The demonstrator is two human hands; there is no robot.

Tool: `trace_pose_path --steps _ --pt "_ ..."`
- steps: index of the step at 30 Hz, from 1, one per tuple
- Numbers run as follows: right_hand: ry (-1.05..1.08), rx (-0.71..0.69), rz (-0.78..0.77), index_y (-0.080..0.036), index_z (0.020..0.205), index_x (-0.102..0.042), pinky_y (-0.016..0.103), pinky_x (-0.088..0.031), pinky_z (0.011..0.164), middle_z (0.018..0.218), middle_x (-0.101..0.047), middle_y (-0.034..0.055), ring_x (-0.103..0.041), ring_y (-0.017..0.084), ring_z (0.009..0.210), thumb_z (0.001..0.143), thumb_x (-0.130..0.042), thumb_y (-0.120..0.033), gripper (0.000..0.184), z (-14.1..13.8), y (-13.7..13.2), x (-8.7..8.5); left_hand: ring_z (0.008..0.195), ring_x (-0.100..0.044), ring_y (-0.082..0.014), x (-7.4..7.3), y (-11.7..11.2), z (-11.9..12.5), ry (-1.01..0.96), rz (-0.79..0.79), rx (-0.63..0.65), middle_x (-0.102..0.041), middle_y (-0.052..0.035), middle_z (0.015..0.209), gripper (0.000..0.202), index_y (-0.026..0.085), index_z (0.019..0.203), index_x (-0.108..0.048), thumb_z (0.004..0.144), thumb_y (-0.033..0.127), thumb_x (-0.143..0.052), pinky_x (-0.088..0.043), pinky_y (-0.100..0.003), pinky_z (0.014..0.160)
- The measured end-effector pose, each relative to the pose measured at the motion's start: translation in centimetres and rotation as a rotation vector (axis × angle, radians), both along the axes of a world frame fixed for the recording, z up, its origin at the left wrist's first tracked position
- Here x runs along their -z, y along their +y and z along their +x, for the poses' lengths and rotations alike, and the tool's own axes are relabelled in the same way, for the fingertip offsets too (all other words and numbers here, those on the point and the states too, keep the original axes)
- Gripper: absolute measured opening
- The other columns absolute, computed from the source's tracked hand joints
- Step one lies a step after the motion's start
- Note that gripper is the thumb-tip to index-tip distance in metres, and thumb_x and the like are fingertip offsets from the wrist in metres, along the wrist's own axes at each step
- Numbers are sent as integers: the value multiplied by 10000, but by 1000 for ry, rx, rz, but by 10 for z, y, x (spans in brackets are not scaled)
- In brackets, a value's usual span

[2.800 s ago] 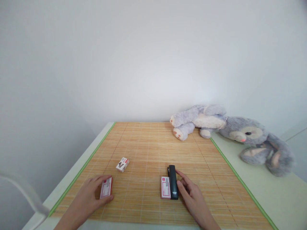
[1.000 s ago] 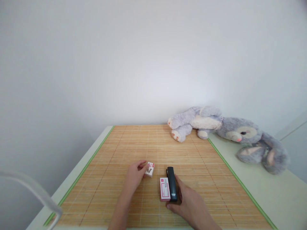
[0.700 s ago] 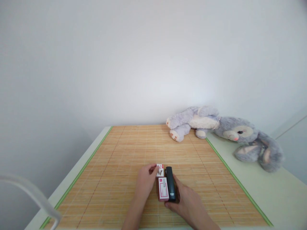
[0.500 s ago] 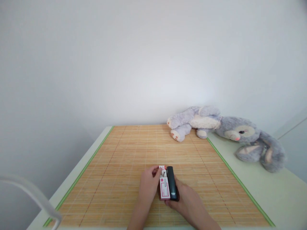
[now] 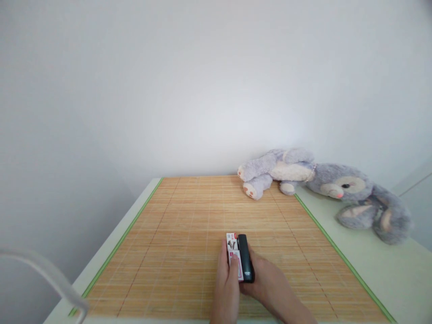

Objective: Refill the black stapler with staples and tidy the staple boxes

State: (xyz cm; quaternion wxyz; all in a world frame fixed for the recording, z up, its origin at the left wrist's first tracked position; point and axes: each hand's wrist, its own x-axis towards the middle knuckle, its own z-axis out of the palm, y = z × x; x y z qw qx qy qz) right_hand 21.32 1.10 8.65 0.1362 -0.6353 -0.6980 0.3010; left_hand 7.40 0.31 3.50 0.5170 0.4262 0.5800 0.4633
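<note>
A black stapler [image 5: 245, 263] lies on the bamboo mat [image 5: 189, 225] near its front edge. Tight against its left side are two white-and-red staple boxes, a small one [image 5: 231, 241] behind a longer one [image 5: 239, 269]. My left hand [image 5: 227, 281] lies flat with its fingers stretched over the longer box and along the boxes' left side. My right hand [image 5: 268, 285] cups the stapler from the right, fingers on its side and thumb at its near end. All three things are pressed together between my hands.
A grey plush rabbit [image 5: 324, 186] lies at the back right, its feet on the mat and its head on the pale table [image 5: 371, 270]. A white wall stands behind. A pale curved bar [image 5: 43, 274] crosses the lower left corner.
My left hand left the box at the mat's left, carried the small box rightward and set it against the stapler, then flattened over the boxes. My right hand stayed on the stapler.
</note>
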Motion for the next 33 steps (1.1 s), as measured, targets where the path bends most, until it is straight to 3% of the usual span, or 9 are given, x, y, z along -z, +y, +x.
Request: trace_pose_path --steps 3,10,18,23,25,28,30,33 --pt "-19 -11 23 -246 1537 -436 317 -505 795 1101 -803 97 -764 317 1029 772 -692 -289 808 -2 4 2 1629 -129 -207 10 -8 16 67 57 1 -190 -45 1757 713 215 1659 -225 1038 529 -379 -113 -397 1338" --pt "-6 -31 29 -226 1520 -467 328 -513 801 1152 -793 113 -758 325 1054 808 -632 -289 733 22 7 -2 1634 -85 -208 8 -6 42 181 37 31 -107 -64 1770 691 183 1676 -132 1054 441 -288 -89 -426 1341" --pt "-1 -1 -2 -210 1412 -573 352 -525 871 1234 -771 125 -746 320 1064 792 -633 -331 635 125 9 4 1635 3 -163 2 -1 139 75 39 189 40 -38 1778 695 152 1683 -23 1061 331 -275 -56 -337 1335" --pt "-32 36 -35 -193 1433 -581 375 -515 919 1260 -760 136 -720 346 1107 728 -682 -361 732 174 10 7 1632 13 -148 -6 -1 180 1 20 256 71 -38 1776 724 144 1682 -2 1048 289 -319 -54 -300 1327" --pt "-50 49 -39 -201 1440 -579 383 -512 909 1243 -767 129 -721 350 1082 718 -691 -376 751 183 10 8 1631 0 -149 -7 -2 181 -50 16 287 52 -35 1777 738 159 1683 9 1049 306 -340 -69 -300 1326" --pt "-65 52 -62 -220 1404 -600 376 -514 873 1198 -780 104 -722 344 1027 676 -735 -403 762 189 9 9 1632 -18 -168 -4 -1 162 -53 15 340 -1 -26 1777 723 190 1687 -28 1066 387 -340 -80 -345 1334" --pt "-37 31 -76 -238 1372 -615 358 -516 856 1181 -783 81 -719 331 1015 659 -762 -416 750 191 9 9 1633 -58 -183 -3 6 138 40 75 356 -78 -21 1774 688 212 1685 -116 1064 395 -348 -96 -390 1341" --pt "-14 18 -97 -251 1353 -615 336 -514 826 1127 -791 57 -719 313 977 650 -792 -417 744 191 10 7 1612 -213 -204 -5 24 100 316 288 385 -279 -50 1730 675 207 1631 -330 978 279 -483 -174 -419 1343"
